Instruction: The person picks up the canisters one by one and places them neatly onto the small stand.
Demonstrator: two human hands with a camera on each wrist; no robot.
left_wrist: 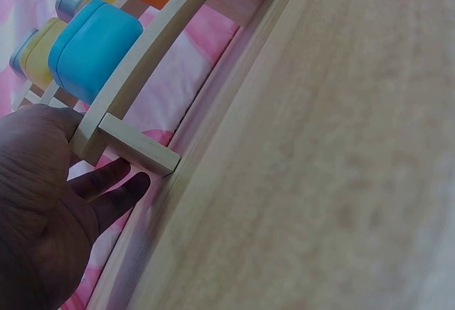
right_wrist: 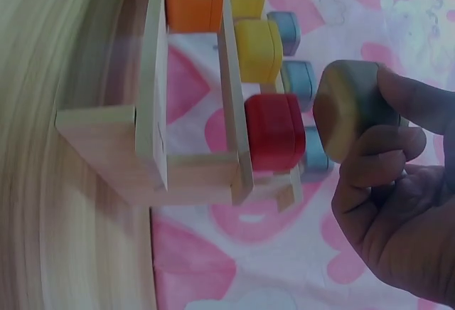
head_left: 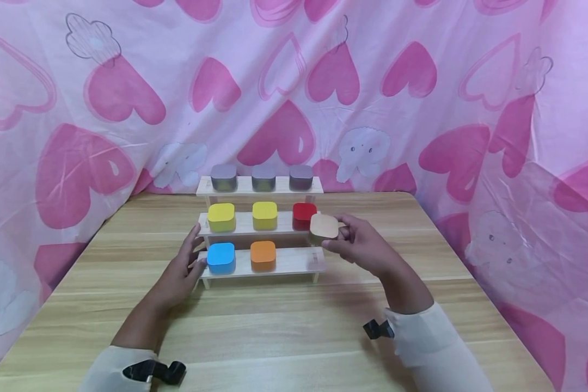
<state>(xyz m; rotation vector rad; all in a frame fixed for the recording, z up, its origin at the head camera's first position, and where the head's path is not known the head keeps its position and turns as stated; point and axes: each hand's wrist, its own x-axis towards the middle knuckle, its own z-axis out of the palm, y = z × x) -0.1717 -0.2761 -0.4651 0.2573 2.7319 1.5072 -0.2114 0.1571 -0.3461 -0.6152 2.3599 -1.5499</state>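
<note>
A three-tier wooden rack (head_left: pixel 294 261) bears small rounded-square tins. My right hand (head_left: pixel 365 245) pinches a beige tin (head_left: pixel 324 226) between thumb and fingers, raised beside the red tin (head_left: pixel 304 218) at the middle tier's right end. In the right wrist view, the beige tin (right_wrist: pixel 341 111) is tilted, apart from the red one. My left hand (head_left: pixel 178 275) touches the rack's left end, thumb by the blue tin (head_left: pixel 221 258). Two of its fingers (left_wrist: pixel 121 200) extend loosely below the shelf in the left wrist view; its thumb contact is partly hidden.
An orange tin (head_left: pixel 263 256) stands right of the blue one. Two yellow tins, one of them left (head_left: pixel 221 218), share the middle tier with the red. Three grey tins (head_left: pixel 263 178) line the top tier. A pink heart-patterned cloth (head_left: pixel 274 81) hangs behind the wooden table (head_left: pixel 274 337).
</note>
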